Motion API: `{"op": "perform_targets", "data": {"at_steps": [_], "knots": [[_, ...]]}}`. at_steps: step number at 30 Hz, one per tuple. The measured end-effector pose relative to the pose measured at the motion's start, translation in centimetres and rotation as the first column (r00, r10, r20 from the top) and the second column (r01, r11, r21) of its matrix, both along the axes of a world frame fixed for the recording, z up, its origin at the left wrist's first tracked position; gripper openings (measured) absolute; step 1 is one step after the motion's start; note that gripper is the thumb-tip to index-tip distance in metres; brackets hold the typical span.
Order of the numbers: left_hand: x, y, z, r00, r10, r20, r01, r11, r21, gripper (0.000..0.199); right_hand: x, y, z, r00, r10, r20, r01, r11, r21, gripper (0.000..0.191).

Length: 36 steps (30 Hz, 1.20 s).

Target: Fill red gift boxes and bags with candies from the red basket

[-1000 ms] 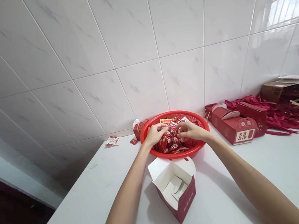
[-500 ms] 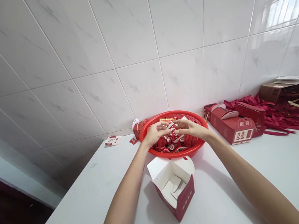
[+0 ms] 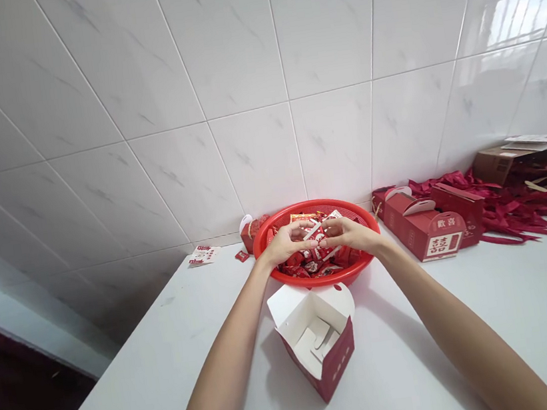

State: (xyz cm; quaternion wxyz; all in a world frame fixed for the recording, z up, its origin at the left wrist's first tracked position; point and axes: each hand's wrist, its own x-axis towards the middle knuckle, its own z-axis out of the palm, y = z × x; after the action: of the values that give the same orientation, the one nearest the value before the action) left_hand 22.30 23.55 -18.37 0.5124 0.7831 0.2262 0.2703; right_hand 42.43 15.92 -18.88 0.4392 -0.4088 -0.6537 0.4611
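Over a red plastic basket (image 3: 365, 209), my left hand (image 3: 286, 243) and my right hand (image 3: 352, 233) face each other with fingers curled. Between them is a small red-and-white packet (image 3: 318, 234), its kind unclear; the fingertips of both hands are closed on its sides. Red-wrapped sweets (image 3: 312, 268) fill the basket below, partly hidden by the hands. In front of the basket stands a dark red paper box (image 3: 342, 364), its top flaps raised. Its white inside shows only folded bottom flaps.
Folded red gift boxes (image 3: 439, 237) stand to the right, beside crimson ribbons (image 3: 501, 212) and a brown carton (image 3: 495, 166). Left of the basket are a small red box (image 3: 253, 231), one loose sweet (image 3: 242, 256) and printed cards (image 3: 203, 255). A tiled wall closes the back.
My hands stay over the basket, and the fingertips have come closer together on the packet. The view has shifted slightly. At the right edge another person's hand has mostly moved out of view.
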Motion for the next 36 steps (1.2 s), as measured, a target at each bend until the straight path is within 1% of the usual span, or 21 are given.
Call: {"op": "perform_targets", "data": {"at_steps": [2, 6, 9, 10, 12, 14, 16, 18, 20, 22, 24, 26, 28, 30, 32, 34, 35, 36], "knots": [[0.0, -0.1, 0.0, 1.000, -0.017, -0.011, 0.017, 1.000, -0.007, 0.058, -0.1, -0.1, 0.1, 1.000, -0.025, -0.020, 0.025, 1.000, 0.003, 0.033], [-0.1, 0.2, -0.2, 1.000, 0.022, 0.005, -0.022, 1.000, -0.002, 0.054, -0.1, -0.1, 0.1, 0.998, -0.052, -0.044, 0.051, 0.998, -0.037, 0.031], [0.0, 0.5, -0.5, 0.999, 0.046, -0.007, -0.046, 0.999, 0.025, 0.043, 0.0, 0.0, -0.2, 0.978, -0.167, -0.122, 0.163, 0.985, -0.049, 0.031], [0.1, 0.6, -0.6, 0.998, 0.039, -0.040, -0.037, 0.998, 0.048, 0.038, 0.1, 0.2, -0.3, 0.963, -0.220, -0.157, 0.214, 0.975, -0.053, 0.029], [0.3, 0.8, -1.0, 0.987, 0.028, -0.161, -0.006, 0.991, 0.134, 0.031, 0.3, 0.5, -0.6, 0.926, -0.315, -0.208, 0.310, 0.949, -0.060, 0.026], [0.4, 0.9, -1.3, 0.947, 0.036, -0.318, 0.043, 0.970, 0.237, 0.036, 0.4, 0.8, -0.9, 0.904, -0.368, -0.216, 0.362, 0.930, -0.066, 0.024], [0.6, 0.9, -1.6, 0.901, 0.038, -0.432, 0.114, 0.940, 0.321, 0.049, 0.5, 1.0, -1.0, 0.904, -0.383, -0.192, 0.378, 0.924, -0.063, 0.024], [0.7, 0.9, -1.7, 0.873, 0.014, -0.487, 0.204, 0.898, 0.391, 0.059, 0.5, 1.0, -1.1, 0.904, -0.394, -0.167, 0.391, 0.919, -0.050, 0.023], [0.8, 0.9, -1.7, 0.848, 0.007, -0.529, 0.274, 0.850, 0.450, 0.064, 0.4, 1.0, -1.1, 0.901, -0.400, -0.168, 0.398, 0.916, -0.047, 0.023], [0.9, 0.9, -1.6, 0.818, 0.031, -0.574, 0.303, 0.826, 0.476, 0.063, 0.3, 0.8, -1.0, 0.898, -0.392, -0.200, 0.387, 0.920, -0.066, 0.023], [1.0, 0.9, -1.5, 0.807, 0.066, -0.587, 0.288, 0.823, 0.489, 0.052, 0.2, 0.7, -0.8, 0.894, -0.385, -0.230, 0.370, 0.923, -0.107, 0.021], [1.1, 0.9, -1.5, 0.821, 0.087, -0.564, 0.255, 0.829, 0.499, 0.037, 0.1, 0.6, -0.6, 0.888, -0.398, -0.231, 0.370, 0.916, -0.153, 0.020], [1.2, 0.8, -1.4, 0.859, 0.086, -0.505, 0.208, 0.842, 0.498, 0.028, 0.1, 0.6, -0.5, 0.886, -0.411, -0.214, 0.377, 0.908, -0.182, 0.018], [1.1, 0.6, -1.2, 0.926, 0.090, -0.367, 0.118, 0.854, 0.507, 0.027, 0.1, 0.6, -0.5, 0.887, -0.414, -0.204, 0.378, 0.906, -0.192, 0.015], [1.0, 0.4, -1.0, 0.978, 0.121, -0.170, -0.017, 0.859, 0.512, 0.023, 0.1, 0.7, -0.6, 0.880, -0.435, -0.194, 0.402, 0.896, -0.187, 0.011], [0.8, 0.1, -0.8, 0.989, 0.145, -0.012, -0.122, 0.869, 0.479, 0.013, 0.1, 0.8, -0.7, 0.863, -0.470, -0.182, 0.443, 0.880, -0.173, 0.007], [0.8, 0.0, -0.8, 0.989, 0.145, 0.037, -0.146, 0.881, 0.451, 0.008, 0.1, 0.8, -0.8, 0.857, -0.483, -0.178, 0.456, 0.873, -0.172, 0.007], [0.7, 0.0, -0.8, 0.988, 0.136, 0.067, -0.152, 0.895, 0.420, 0.007, 0.1, 0.8, -0.8, 0.859, -0.479, -0.178, 0.451, 0.875, -0.177, 0.007]]}}
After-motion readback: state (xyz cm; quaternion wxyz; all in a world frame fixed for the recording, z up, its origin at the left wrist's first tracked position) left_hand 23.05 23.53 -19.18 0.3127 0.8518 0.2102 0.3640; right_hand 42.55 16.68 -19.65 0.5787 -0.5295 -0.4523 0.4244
